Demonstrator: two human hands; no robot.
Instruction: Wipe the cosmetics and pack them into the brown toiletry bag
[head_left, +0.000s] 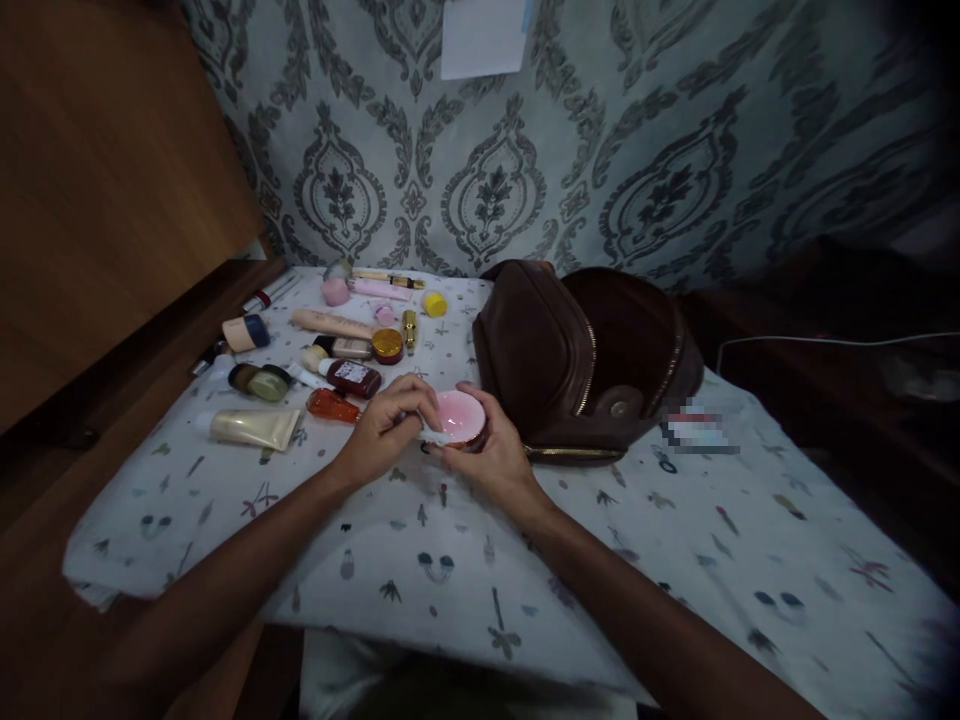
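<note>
Head view: the right hand (501, 452) has its fingers and thumb clamped around the sides of a round pink container (460, 415), above the middle of the patterned cloth (457, 625). The left hand (388, 428) has its fingers bunched together on a small white piece (433, 437) (its material is too blurred to tell) at the container's left side. Toward the cloth's far left corner lie a cream tube (255, 429), an orange bottle (332, 405) and a yellow-topped jar (435, 304); an open brown bag (536, 345) rests by the far edge, right of the container.
</note>
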